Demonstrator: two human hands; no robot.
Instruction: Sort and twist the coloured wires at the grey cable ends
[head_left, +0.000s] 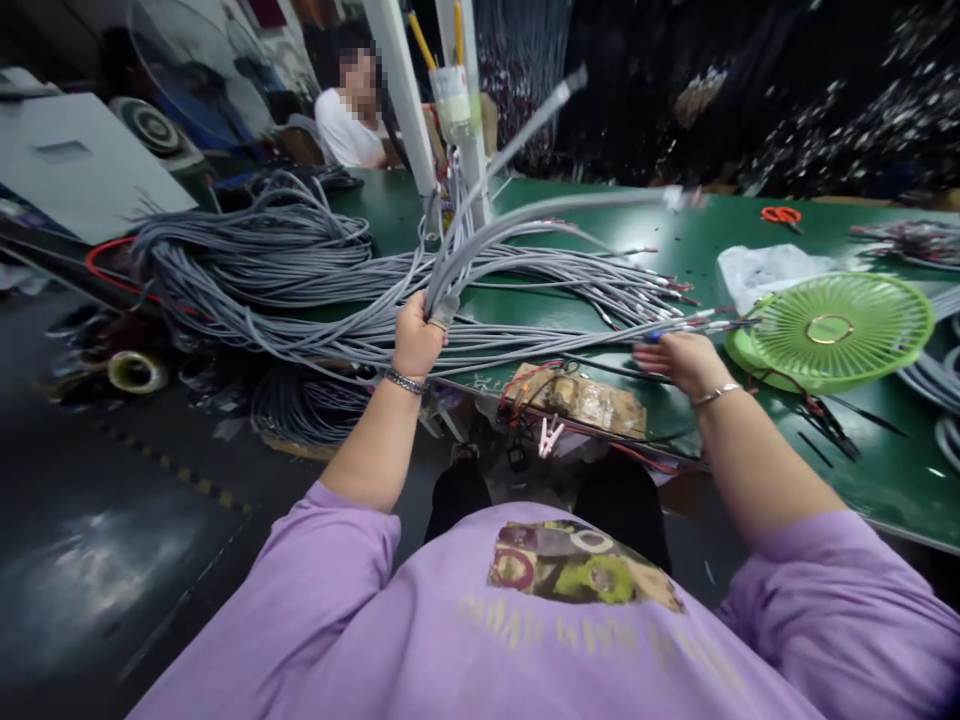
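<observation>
My left hand (420, 338) is closed round a bunch of grey cables (480, 232), whose ends fan out up and to the right, smeared by motion. More grey cables (525, 335) lie lengthwise along the bench below and behind this bunch, their pale ends and thin coloured wires toward the right. By those ends is my right hand (686, 360), fingers curled together and a little blurred. Something small and blue (655, 337) shows at its fingertips; whether it is held or worn I cannot tell.
A green fan (829, 328) stands on the green bench (892, 470) at right, with pliers (832, 425) before it. Behind lie a plastic bag (772, 270) and orange scissors (781, 215). A taped cardboard piece (581, 400) sits at the front edge. Across the bench is a person (346, 125).
</observation>
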